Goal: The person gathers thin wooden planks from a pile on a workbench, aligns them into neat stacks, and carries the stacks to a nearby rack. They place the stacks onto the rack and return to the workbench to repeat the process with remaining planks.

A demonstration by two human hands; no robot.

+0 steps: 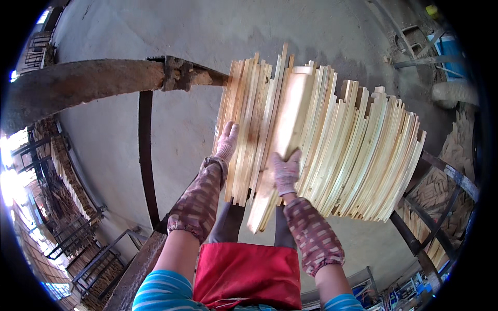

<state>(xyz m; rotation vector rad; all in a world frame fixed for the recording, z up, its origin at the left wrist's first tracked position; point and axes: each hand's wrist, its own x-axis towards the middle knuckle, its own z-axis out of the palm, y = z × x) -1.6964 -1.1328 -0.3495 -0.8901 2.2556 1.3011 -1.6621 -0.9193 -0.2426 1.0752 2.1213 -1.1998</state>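
Observation:
A long row of pale wooden strips (358, 150) lies side by side in front of me, their ends uneven. My left hand (226, 141), in a pinkish work glove, rests against the left end of the row with its fingers stretched out. In the middle, a broader wooden board (294, 111) slants across the row and sticks out towards me at its near end. My right hand (286, 171), also gloved, grips this board about halfway along, thumb and fingers apart across it. The undersides of its fingers are hidden.
A rusty metal beam (104, 83) reaches the row's far left corner. A dark bar (147, 155) crosses the grey floor at left. Wood is stacked on racks (67, 171) further left. Scrap wood (441, 192) lies at right beside a metal frame (430, 223).

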